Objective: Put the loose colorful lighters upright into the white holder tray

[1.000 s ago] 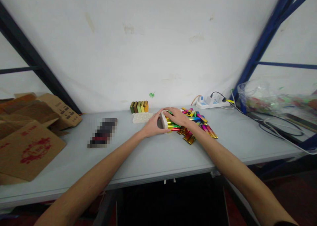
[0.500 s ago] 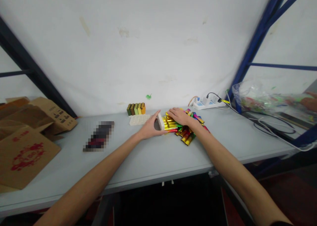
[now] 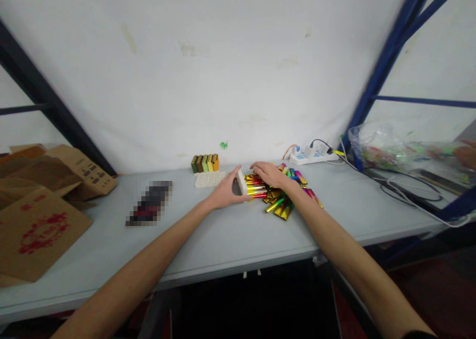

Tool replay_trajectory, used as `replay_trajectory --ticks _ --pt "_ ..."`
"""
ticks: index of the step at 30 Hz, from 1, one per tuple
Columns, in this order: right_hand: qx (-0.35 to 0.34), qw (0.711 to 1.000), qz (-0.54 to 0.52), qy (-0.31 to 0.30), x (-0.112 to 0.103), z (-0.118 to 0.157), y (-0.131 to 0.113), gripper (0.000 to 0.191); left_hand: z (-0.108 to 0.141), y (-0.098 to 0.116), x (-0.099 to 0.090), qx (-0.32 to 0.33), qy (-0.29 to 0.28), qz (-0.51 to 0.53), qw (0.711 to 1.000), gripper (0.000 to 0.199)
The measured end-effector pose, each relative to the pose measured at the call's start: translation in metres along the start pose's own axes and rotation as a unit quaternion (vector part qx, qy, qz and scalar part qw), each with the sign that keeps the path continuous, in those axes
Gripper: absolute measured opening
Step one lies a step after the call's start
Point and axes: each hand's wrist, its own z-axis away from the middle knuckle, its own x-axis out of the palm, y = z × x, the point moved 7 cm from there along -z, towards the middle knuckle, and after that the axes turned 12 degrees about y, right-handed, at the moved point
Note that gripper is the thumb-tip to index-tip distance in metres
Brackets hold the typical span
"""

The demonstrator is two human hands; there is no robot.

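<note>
head view, left to right:
- the left hand is curved wide around a white tray tipped up on its side, and holds it.
- shiny colored tubes lie at the tray's right side, on the tabletop.
- the right hand is loosely bent over the shiny tubes; i cannot tell if it grips any.
- more shiny tubes spread under and around that hand.
</note>
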Motion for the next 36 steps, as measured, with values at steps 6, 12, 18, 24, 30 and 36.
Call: replay_trajectory --ticks 6,12,18,24,30,36 --pt "-0.045 0.989 0.134 -0.036 0.013 -0.002 -0.038 0.039 -0.001 -0.002 0.002 0.013 -0.002 -0.001 1.000 0.122" --pt "-0.028 0.983 0.179 -0.032 0.021 0.001 -0.054 0.040 -0.002 -0.004 0.001 0.017 0.002 0.013 1.000 0.124" --pt "0.002 0.984 0.171 -0.051 0.022 0.000 -0.049 0.041 -0.002 -0.004 0.001 0.009 -0.001 0.016 1.000 0.125" --pt "0.045 0.985 0.158 -0.046 0.011 0.000 -0.034 0.057 -0.001 -0.006 0.000 0.003 0.000 0.016 1.000 0.124" --pt "0.096 0.981 0.161 -0.045 0.002 0.000 -0.007 0.058 -0.001 -0.007 0.000 0.001 -0.004 0.013 1.000 0.124" --pt "0.000 0.983 0.179 -0.037 0.007 -0.002 -0.032 0.048 -0.001 -0.004 -0.001 -0.006 -0.006 0.017 1.000 0.124"
